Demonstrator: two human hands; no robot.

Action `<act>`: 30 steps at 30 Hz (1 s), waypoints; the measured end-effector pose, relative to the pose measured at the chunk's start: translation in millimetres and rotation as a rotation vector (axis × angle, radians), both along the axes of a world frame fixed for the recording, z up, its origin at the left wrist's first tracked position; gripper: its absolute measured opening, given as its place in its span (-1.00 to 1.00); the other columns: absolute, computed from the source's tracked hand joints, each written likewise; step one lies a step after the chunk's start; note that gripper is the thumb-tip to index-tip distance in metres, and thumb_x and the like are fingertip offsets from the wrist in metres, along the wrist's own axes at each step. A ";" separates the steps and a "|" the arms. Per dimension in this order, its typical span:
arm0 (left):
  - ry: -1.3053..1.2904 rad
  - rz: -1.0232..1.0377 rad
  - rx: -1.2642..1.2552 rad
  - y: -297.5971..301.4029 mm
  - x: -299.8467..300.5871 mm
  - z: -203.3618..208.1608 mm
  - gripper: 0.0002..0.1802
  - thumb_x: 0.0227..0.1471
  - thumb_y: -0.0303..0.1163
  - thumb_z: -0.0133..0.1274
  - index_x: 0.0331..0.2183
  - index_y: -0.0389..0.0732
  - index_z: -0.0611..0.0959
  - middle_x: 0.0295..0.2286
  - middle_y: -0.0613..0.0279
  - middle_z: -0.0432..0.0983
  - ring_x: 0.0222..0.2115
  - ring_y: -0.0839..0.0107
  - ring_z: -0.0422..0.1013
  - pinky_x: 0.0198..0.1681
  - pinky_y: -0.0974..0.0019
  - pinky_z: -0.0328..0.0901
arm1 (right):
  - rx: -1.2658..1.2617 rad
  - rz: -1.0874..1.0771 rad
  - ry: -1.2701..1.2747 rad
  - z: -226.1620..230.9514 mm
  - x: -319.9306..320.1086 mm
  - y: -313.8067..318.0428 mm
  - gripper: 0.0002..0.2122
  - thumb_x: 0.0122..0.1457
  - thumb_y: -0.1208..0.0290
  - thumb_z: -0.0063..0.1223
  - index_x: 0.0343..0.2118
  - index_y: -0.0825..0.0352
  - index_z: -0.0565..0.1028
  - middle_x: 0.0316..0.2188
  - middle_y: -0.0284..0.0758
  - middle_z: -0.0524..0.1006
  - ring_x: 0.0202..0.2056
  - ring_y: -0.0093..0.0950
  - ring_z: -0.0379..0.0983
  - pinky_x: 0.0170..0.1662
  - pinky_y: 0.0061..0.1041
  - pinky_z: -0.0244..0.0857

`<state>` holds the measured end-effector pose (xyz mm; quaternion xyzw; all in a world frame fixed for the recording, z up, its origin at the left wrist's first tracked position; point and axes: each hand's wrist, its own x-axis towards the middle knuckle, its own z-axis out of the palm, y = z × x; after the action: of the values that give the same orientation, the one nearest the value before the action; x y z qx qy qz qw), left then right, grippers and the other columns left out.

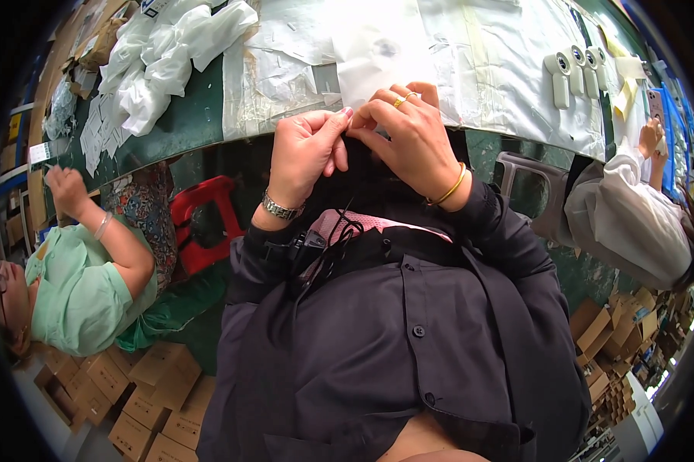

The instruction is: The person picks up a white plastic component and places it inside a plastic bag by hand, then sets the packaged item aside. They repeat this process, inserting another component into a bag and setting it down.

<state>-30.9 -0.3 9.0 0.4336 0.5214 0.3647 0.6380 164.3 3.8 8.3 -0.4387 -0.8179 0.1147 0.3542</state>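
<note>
the handling at my fingertips looks under way rather than finished, though how much is done and how much is left i can't judge. the white bag [374, 73] lies on the table [200, 115] just beyond my grip, thin, creased and cloudy, with a faint grey patch showing; i make out nothing packed in it. my left grip [308, 146] has thumb and forefinger together; anything pinched there is too small to see. my right grip [416, 142] is curled, its fingertips close by the left thumb and partly hidden, so i can't tell whether they're apart or closed, or touching the bag's near edge. to the right of my grip, four white handheld devices [560, 85] lie in a row, looking bare and well apart from the bag. far to the left of my grip sits a heap of crumpled white bags [150, 65].
</note>
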 end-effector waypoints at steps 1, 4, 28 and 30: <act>0.001 -0.001 0.005 0.3 0.5 0.2 -0.61 0.39 -0.23 0.17 -0.41 -0.31 0.75 -0.71 0.26 0.56 -0.80 0.70 0.26 -0.70 0.56 0.05 | 0.011 0.009 -0.027 0.2 -0.3 0.4 -0.86 0.14 0.33 0.38 -0.34 0.19 0.60 -0.39 -0.46 0.56 -0.27 -0.39 0.53 0.03 -0.37 0.25; -0.010 -0.002 0.008 0.0 -1.6 -2.1 -0.61 0.39 -0.23 0.17 -0.43 -0.30 0.75 -0.71 0.26 0.57 -0.80 0.70 0.25 -0.70 0.56 0.05 | 0.034 0.027 -0.079 -0.3 -0.5 1.3 -0.85 0.13 0.34 0.38 -0.35 0.19 0.58 -0.40 -0.46 0.55 -0.27 -0.41 0.53 0.04 -0.36 0.25; 0.020 -0.012 -0.008 -4.7 -30.7 -5.6 -0.68 0.38 -0.28 0.19 -0.37 -0.29 0.73 -0.65 0.29 0.59 -0.73 0.70 0.30 -0.63 0.58 0.11 | -0.485 -0.174 0.924 26.3 116.6 -47.1 -0.86 0.33 0.62 0.25 -0.12 0.40 0.51 -0.53 -0.41 0.51 -0.43 -0.59 0.45 -0.12 -0.50 0.34; 0.015 -0.017 -0.009 -6.4 -37.0 -2.4 -0.69 0.38 -0.28 0.19 -0.35 -0.32 0.74 -0.65 0.29 0.60 -0.73 0.70 0.30 -0.63 0.58 0.12 | -0.351 -0.298 0.562 27.7 146.1 -51.8 -0.86 0.30 0.59 0.29 -0.14 0.37 0.55 -0.55 -0.44 0.50 -0.44 -0.59 0.44 -0.11 -0.48 0.33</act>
<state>-67.9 -6.8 6.6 0.4378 0.5243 0.3537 0.6390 310.4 -48.1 36.1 -0.5584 -0.5835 0.3168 0.4973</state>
